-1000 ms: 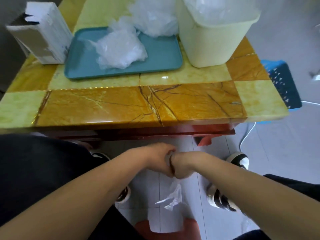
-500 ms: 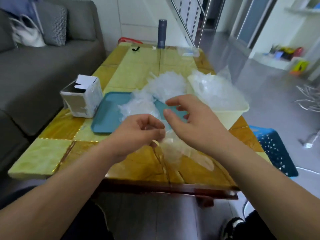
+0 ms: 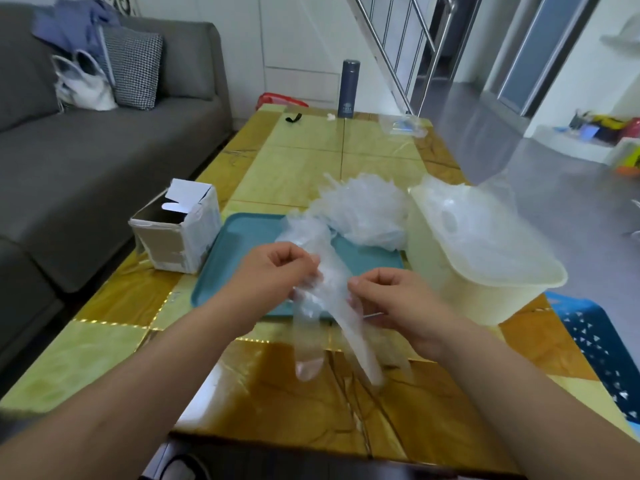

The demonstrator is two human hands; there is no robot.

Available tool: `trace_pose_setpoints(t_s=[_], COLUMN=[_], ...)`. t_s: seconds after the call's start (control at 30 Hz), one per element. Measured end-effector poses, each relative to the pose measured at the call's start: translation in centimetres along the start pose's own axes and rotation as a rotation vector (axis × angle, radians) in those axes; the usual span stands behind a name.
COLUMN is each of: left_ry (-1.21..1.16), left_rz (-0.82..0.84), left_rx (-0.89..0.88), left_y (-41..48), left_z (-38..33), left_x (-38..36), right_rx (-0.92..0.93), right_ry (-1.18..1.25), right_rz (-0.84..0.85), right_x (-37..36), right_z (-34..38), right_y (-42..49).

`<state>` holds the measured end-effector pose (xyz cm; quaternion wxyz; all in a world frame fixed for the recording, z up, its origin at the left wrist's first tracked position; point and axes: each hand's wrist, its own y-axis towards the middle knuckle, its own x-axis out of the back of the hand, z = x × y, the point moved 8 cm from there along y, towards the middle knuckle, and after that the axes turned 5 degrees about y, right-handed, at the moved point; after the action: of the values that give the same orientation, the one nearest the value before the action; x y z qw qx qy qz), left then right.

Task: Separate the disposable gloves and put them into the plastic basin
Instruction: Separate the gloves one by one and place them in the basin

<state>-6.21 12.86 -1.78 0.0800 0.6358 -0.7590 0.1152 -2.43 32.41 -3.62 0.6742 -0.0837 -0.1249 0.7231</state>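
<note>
Clear gloves [image 3: 325, 306] are pinched by the curled fingers of the left hand [image 3: 273, 275] and right hand [image 3: 394, 303] above the tray's [image 3: 242, 251] near edge. A pile [image 3: 363, 209] is heaped at the tray's far right. The basin [image 3: 485, 292] is set just right of the tray.

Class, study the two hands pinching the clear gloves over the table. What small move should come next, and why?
Probably draw the left hand and right hand apart. Each pinches the disposable gloves, which hang bunched together, not yet separated, and the plastic basin stands just to their right.
</note>
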Motion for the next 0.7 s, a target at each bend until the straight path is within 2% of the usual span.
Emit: trace_pose_setpoints(t_s=[0.1,0.13,0.17,0.23,0.27,0.33,0.5,0.6,0.7], left_ry=[0.125,0.241,0.414,0.762,0.84,0.847,0.871,0.848,0.802], left_rz=[-0.187,-0.229,-0.228,-0.083,-0.001,0.063,0.062,0.059,0.033], left_rx=[0.039,0.011,-0.033,-0.111,-0.124,-0.116,-0.129,-0.118,-0.129], left_y=[2.3,2.9,3.4,4.2,4.3,4.6,5.2,5.2,4.9], left_z=[1.5,2.0,2.5,3.7,4.2,4.7,4.0,4.4,4.0], left_x=[1.4,1.8,1.8,0.4,-0.4,-1.3,-2.5,-2.7,-2.8], right_rx=[0.049,0.071,0.097,0.152,0.164,0.16,0.147,0.003,0.021], right_ry=[-0.053,-0.064,-0.08,-0.08,-0.052,0.032,0.044,0.156,0.135], right_rz=[-0.105,-0.132,-0.164,-0.222,-0.241,-0.253,-0.306,-0.209,-0.102], right_x=[0.2,0.2,0.3,0.7,0.8,0.7,1.2,0.4,-0.6], right_z=[-0.2,-0.1,0.1,0.6,0.7,0.6,0.4,-0.6,-0.9], right_y=[0.9,1.1,1.3,1.6,1.7,2.1,2.8,2.9,2.4])
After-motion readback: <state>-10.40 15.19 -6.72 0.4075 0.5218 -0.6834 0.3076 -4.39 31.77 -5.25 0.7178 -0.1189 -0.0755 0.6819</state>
